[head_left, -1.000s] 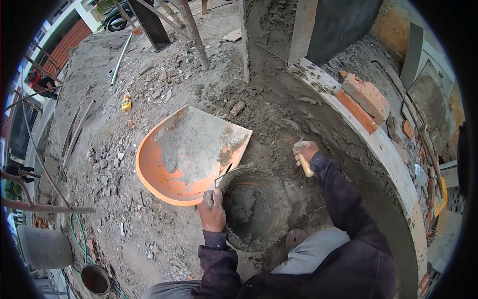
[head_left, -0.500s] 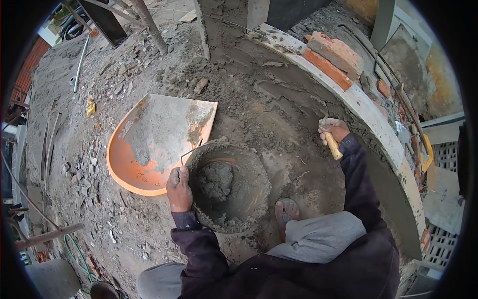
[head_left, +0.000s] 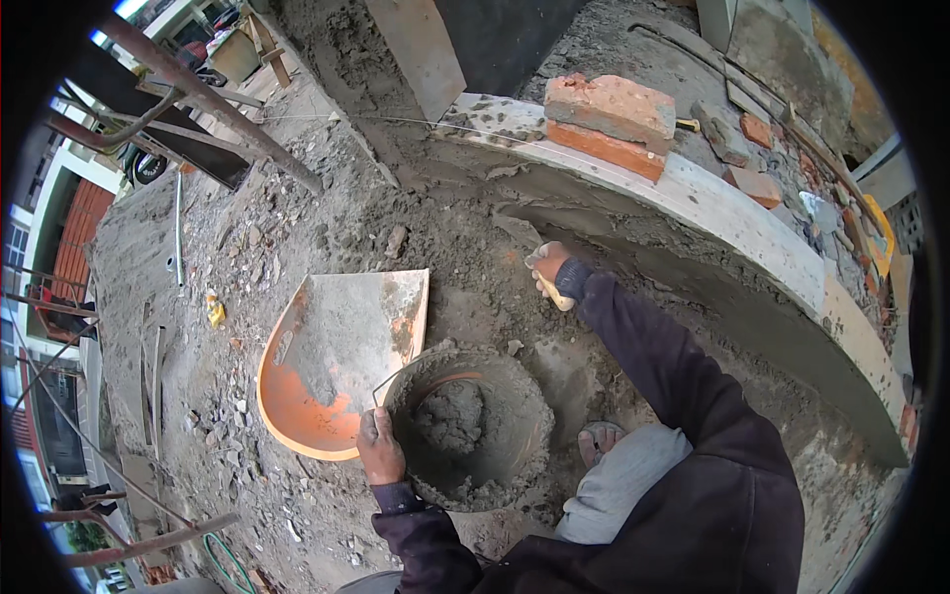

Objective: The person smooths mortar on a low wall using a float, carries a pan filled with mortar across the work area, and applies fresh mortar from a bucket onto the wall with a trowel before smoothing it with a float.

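My left hand (head_left: 381, 445) is closed at the left rim of a round bucket (head_left: 529, 401), by its bent wire handle. Grey wet mortar (head_left: 450, 416) lies in the bottom, and more is caked around the bucket's wall and rim. A trowel is in my right hand (head_left: 548, 265), its fingers wrapped round the wooden handle (head_left: 560, 300). The mortar-smeared trowel blade (head_left: 519, 232) points away to the upper left, close to the foot of a low wall with fresh mortar (head_left: 614, 238) on its face. Whether the blade touches the wall I cannot tell.
An orange scoop-shaped tub (head_left: 297, 396) coated with dried cement lies left of the bucket. Bricks (head_left: 609, 114) sit stacked on the pale board (head_left: 732, 218) along the wall top. A string runs above it. Rubble covers the ground; metal poles (head_left: 198, 84) stand at left.
My right hand has carried the trowel left and away from me along the wall. My left hand keeps its grip on the bucket. The view has shifted, showing more of the far left.
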Tool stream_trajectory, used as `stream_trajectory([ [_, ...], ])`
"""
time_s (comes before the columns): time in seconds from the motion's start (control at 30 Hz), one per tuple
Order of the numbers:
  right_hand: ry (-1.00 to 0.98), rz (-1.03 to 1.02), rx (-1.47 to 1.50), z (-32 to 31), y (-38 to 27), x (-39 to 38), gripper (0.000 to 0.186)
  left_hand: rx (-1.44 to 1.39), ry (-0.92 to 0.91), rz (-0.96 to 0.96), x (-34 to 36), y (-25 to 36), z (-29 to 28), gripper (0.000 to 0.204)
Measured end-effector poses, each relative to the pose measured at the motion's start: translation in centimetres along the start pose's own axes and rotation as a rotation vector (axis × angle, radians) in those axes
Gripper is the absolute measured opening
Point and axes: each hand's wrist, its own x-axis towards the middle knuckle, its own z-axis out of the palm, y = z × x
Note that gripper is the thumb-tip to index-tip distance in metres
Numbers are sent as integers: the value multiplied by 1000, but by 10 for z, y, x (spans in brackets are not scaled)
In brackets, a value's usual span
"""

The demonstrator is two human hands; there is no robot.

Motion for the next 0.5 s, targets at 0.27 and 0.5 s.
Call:
stream_trajectory([
  [0.27,-54,309,265,-93,24,-30,12,24,30,-39,-2,-6,-2,36],
  [0.5,207,-64,-595,-91,-24,-106,16,-112,-20,-4,9,-8,-1,35],
])
